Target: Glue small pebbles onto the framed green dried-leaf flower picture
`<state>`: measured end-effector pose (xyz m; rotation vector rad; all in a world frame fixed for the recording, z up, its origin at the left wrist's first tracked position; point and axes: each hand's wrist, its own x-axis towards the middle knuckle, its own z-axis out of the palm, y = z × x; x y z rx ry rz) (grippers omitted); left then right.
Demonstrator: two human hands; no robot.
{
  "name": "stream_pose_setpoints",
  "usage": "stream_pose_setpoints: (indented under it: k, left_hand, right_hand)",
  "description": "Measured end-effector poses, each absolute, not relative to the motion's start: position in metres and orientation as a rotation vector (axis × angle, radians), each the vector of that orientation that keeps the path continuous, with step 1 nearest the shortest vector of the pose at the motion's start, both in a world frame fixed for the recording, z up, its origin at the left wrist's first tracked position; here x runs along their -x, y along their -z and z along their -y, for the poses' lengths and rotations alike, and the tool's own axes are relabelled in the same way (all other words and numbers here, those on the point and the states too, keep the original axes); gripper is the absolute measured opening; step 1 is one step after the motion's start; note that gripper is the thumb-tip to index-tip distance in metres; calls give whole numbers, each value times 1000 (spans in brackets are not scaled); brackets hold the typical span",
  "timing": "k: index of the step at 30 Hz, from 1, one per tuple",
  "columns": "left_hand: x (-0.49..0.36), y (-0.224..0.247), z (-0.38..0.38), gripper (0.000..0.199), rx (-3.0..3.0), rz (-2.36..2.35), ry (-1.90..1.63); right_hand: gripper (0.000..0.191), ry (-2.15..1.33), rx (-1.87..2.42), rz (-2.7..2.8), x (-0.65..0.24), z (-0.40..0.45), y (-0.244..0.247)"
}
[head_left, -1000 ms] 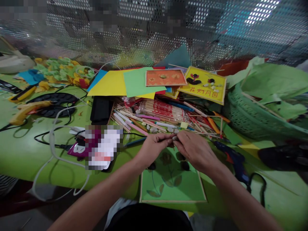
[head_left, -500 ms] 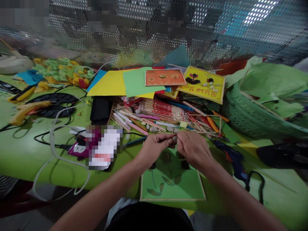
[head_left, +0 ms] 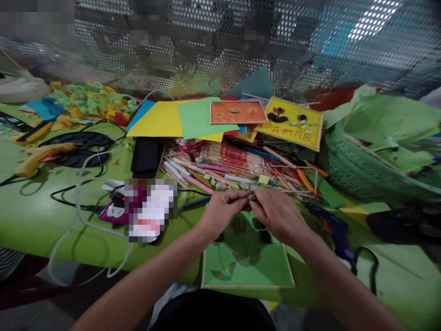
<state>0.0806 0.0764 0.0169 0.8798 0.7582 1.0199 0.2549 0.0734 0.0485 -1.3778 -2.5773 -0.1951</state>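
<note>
My left hand (head_left: 223, 210) and my right hand (head_left: 275, 212) meet above the far edge of a green picture board (head_left: 248, 271). Between their fingertips shows a small grey pebble (head_left: 251, 197), with the fingers of both hands closed around it. Thin wooden sticks frame the board, which carries leaves and a flower drawn on long stems. Dark stones, one of them a black stone (head_left: 265, 236), lie on it near my right wrist. My hands hide the board's far part.
Behind my hands lie several pens and sticks (head_left: 227, 156), with loose pebbles (head_left: 221, 185). A blue glue gun (head_left: 334, 230) and a green basket (head_left: 361, 170) are at right. Left are a phone (head_left: 151, 214), a purple power strip (head_left: 119, 209), cables and a yellow glue gun (head_left: 44, 156).
My right hand's fingers have shifted slightly around the pebble, which shows a little more clearly. My left hand stays almost where it was.
</note>
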Motion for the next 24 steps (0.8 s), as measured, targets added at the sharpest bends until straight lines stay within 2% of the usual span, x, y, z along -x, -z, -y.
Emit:
stream_pose_setpoints:
  k: [7,13,17,20,24]
  left_hand:
    - [-80,-15,-77,34,-916,-784,-1031]
    - [-80,-15,-77,39,-873,-772,-1012]
    - [-80,-19,-78,39,-775,-716,-1001]
    - [-78,-22,-79,38,-697,-687,-1037]
    - [-76,-25,-80,36,-690,-691,-1078]
  right_hand:
    - [24,290,1382,2547,-252,-72,-43]
    - [24,218,1400,2543,-252,-71,-43]
    - [27,-89,1395,2420,-255,-71,-45]
    - [20,-407,1346,2224,-256,-73,-44]
    - [23,-533,1244,2041,-255,-75,-41]
